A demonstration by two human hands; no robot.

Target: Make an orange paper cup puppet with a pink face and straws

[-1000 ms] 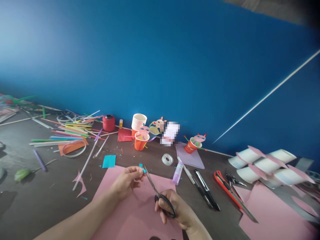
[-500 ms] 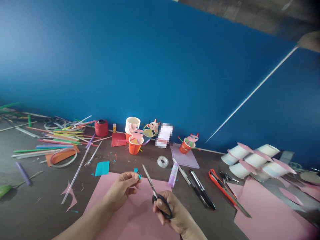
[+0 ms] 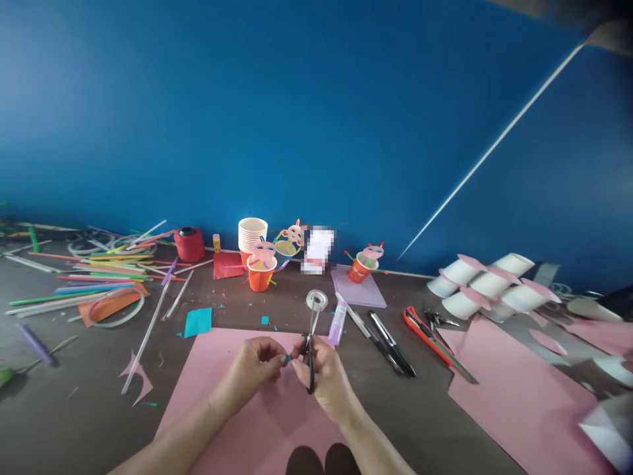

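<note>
Two hands pinch a tiny teal paper scrap [image 3: 287, 358] beside steel-bladed scissors [image 3: 312, 343].

Coloured straws [image 3: 99, 270] scattered far left; red thread spool [image 3: 188, 244] and stacked paper cups [image 3: 252, 234] placed by blue wall [image 3: 316, 119]; tape roll [image 3: 317, 301] centre; white cups [image 3: 489, 284] laid right.

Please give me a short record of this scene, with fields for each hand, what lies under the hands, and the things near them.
left hand: pinches a tiny teal paper scrap
right hand: holds black-handled scissors, blades pointing away, fingertips at the scrap
under hands: pink paper sheet on dark table
near: tape roll, purple glue stick, two black pens, orange cutter
</note>
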